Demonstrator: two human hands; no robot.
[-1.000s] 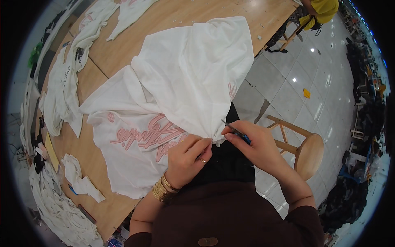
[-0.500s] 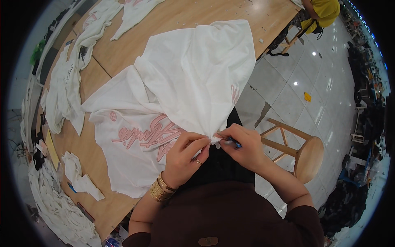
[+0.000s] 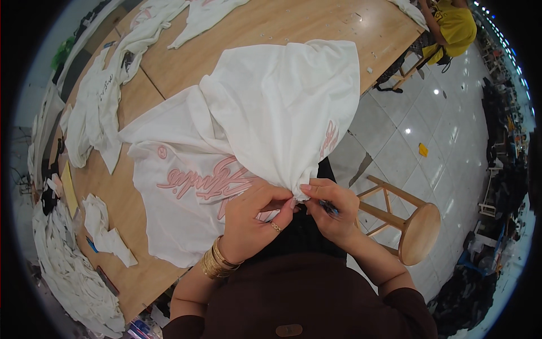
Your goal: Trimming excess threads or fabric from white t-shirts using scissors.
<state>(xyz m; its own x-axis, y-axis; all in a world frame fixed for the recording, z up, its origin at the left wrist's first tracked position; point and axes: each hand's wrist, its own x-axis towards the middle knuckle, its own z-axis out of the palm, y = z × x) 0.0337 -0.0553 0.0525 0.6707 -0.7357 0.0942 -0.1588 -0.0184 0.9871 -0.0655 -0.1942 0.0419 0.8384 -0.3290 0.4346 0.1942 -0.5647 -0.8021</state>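
A white garment (image 3: 282, 101) with pink lettering spreads over the table edge toward me, its near end gathered to a narrow bunch. My left hand (image 3: 253, 213), wearing a ring and several gold bangles, pinches that bunch between thumb and fingers. Right beside it, my right hand (image 3: 334, 210) grips the same bunched cloth with thumb and forefinger. A small blue and metallic tool (image 3: 328, 208) shows partly inside my right palm; its kind is mostly hidden by the fingers.
The wooden table (image 3: 152, 282) bears more white garments (image 3: 93, 124) at left and a white cloth piece (image 3: 104, 231). A heap of white cloth (image 3: 68, 271) lies at lower left. A wooden stool (image 3: 420, 231) stands at right. A person in yellow (image 3: 451, 28) sits at far right.
The view has shifted a little, so the table and garment appear slightly lower. My fingers have moved closer together on the bunched cloth; both hands keep hold of it.
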